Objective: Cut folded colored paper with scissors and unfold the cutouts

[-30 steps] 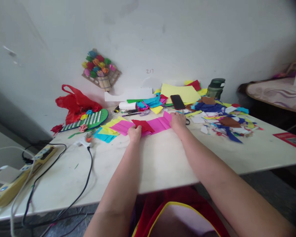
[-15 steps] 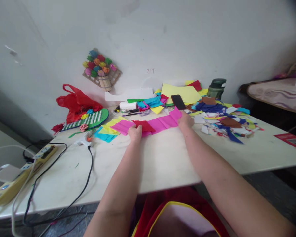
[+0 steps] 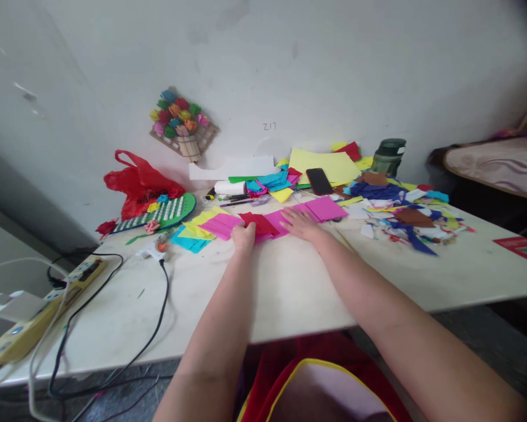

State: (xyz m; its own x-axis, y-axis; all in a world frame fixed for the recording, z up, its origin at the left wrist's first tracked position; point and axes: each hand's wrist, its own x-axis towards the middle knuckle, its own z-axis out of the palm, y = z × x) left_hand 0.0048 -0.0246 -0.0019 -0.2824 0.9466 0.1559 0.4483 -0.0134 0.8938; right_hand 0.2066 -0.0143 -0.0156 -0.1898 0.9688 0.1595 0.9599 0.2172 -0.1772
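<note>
Here, my right hand [image 3: 301, 223] lies flat, fingers spread, on the pink paper [image 3: 318, 211] at the centre of the frame, gripping nothing. My left hand [image 3: 243, 235] is curled beside the red paper [image 3: 258, 224]; whether it pinches or only presses, I can't tell. If my right palm drags, the pink strip could crease or the red piece slip away.

A handicraft corner of a room: a heap of multicoloured paper scraps [image 3: 375, 191] towards the far right corner of the white tabletop [image 3: 289, 293], a white corded glue gun [image 3: 150, 252] on its left, a colourful mounted flower bouquet [image 3: 175, 114] on the pale grey wall [image 3: 342, 76]
</note>
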